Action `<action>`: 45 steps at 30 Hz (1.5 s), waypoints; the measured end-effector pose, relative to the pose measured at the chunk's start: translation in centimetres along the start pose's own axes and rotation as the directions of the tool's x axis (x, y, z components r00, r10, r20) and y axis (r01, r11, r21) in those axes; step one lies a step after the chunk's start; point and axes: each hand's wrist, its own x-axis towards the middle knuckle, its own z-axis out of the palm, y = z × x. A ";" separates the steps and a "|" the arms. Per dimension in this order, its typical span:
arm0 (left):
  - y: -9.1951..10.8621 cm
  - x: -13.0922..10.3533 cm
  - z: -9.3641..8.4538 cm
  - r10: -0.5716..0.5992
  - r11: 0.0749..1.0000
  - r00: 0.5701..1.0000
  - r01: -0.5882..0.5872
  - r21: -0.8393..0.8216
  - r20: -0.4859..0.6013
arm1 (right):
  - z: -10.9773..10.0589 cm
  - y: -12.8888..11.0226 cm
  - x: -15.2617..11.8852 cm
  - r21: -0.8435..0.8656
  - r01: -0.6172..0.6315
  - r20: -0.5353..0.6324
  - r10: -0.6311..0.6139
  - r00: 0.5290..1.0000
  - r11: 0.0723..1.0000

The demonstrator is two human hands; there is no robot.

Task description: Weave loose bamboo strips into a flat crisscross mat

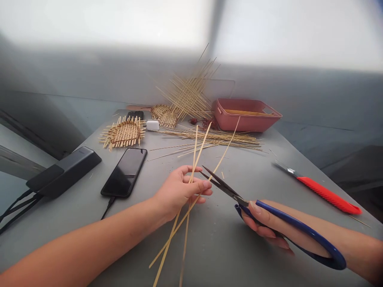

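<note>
Pinches three thin strips (170, 238) between the thumb and fingers of the left hand (179, 185), above the middle of the tabletop (227, 247); clasps blue-handled scissors (235, 194) in the right hand (269, 218), closing thumb and fingers round the handle; holds the blades slightly apart, with tips just beside the left fingers; cannot tell whether touching the strips with them; has a phone (125, 171) toward the left edge, a red-handled knife (326, 191) near the right edge, a pink bin (248, 121) by the far right corner and loose strips (215, 138) on its near side.
</note>
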 end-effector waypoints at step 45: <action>-0.4 0.2 0.0 -0.093 0.991 0.995 0.096 0.089 -0.034 | 1.8 -1.3 1.6 0.277 -0.344 0.040 0.347 0.937 0.897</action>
